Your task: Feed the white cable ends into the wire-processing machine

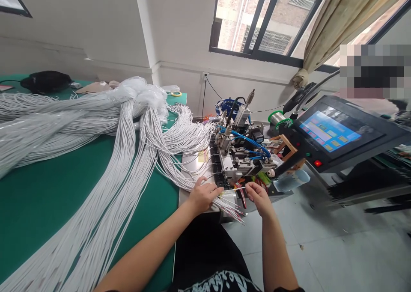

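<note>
My right hand (257,196) pinches the end of a thin white cable (239,188) between thumb and fingertips, just in front of the machine. The cable runs leftward to my left hand (204,195), whose curled fingers are closed on it over a loose bundle of white cables (229,208). The undersides of the left fingers are hidden. Red-handled pliers (241,194) lie between the hands, close to the machine. Behind them stands the bench machine (237,150), with metal cylinders and blue air tubes; several white cables reach its front edge.
Long bundles of white cables (128,150), partly wrapped in clear plastic, cover much of the green table (41,193). At right, a control screen (330,129) with a lit red button overhangs the bench, near a wire spool (278,119) and clear container (292,180). Another person (369,101) is beyond.
</note>
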Action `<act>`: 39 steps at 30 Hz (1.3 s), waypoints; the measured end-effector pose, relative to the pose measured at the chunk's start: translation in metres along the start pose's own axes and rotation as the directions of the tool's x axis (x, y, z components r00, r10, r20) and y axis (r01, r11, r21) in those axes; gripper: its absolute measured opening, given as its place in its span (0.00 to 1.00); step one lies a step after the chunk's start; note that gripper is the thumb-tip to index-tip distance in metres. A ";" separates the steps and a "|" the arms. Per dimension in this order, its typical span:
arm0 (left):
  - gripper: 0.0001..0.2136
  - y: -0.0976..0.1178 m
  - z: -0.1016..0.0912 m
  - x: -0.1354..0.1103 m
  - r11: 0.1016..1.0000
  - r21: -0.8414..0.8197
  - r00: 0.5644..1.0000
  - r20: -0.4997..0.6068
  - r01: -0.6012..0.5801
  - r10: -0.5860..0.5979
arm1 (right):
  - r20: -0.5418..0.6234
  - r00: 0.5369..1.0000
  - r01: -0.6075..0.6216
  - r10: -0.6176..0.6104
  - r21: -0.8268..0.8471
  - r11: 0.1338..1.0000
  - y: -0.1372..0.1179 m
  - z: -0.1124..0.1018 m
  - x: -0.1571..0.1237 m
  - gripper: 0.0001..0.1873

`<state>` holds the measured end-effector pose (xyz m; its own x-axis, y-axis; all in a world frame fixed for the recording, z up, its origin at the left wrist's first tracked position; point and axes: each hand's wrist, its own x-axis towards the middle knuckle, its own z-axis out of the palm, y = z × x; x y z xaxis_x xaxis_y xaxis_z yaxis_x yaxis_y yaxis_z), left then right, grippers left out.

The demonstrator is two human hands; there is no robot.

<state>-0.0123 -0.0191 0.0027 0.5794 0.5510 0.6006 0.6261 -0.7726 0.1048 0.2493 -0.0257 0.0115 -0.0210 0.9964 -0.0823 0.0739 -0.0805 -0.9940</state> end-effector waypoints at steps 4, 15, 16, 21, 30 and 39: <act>0.09 0.004 -0.004 0.001 0.999 0.028 0.996 -0.084 0.031 -0.028 | -0.012 1.000 -0.002 0.003 0.090 0.996 0.003 0.010 0.005 0.18; 0.08 0.005 -0.007 0.002 0.996 0.062 0.997 -0.055 0.062 -0.059 | -0.161 0.987 0.034 0.007 0.251 0.968 0.003 0.048 0.008 0.20; 0.08 0.005 -0.008 0.001 0.996 0.057 0.997 -0.045 0.067 -0.064 | -0.176 0.984 0.035 0.008 0.243 0.969 0.004 0.050 0.008 0.21; 0.08 0.005 -0.009 -0.002 0.994 0.040 0.995 0.006 0.100 -0.101 | -0.136 0.991 0.007 0.018 0.180 0.984 0.005 0.047 0.012 0.22; 0.19 0.007 -0.008 -0.003 0.979 0.069 0.981 -0.019 0.194 -0.193 | -0.046 0.971 0.167 -0.236 -0.576 0.800 -0.007 0.040 0.015 0.14; 0.17 0.007 -0.006 -0.001 0.962 0.124 0.970 -0.040 0.243 -0.240 | 0.040 0.989 0.146 -0.141 -0.354 0.924 0.007 0.041 0.030 0.18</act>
<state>-0.0120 -0.0270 0.0075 0.3909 0.7070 0.5894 0.8078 -0.5704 0.1485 0.2086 0.0025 -0.0012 -0.0714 0.9959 0.0558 0.4184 0.0807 -0.9047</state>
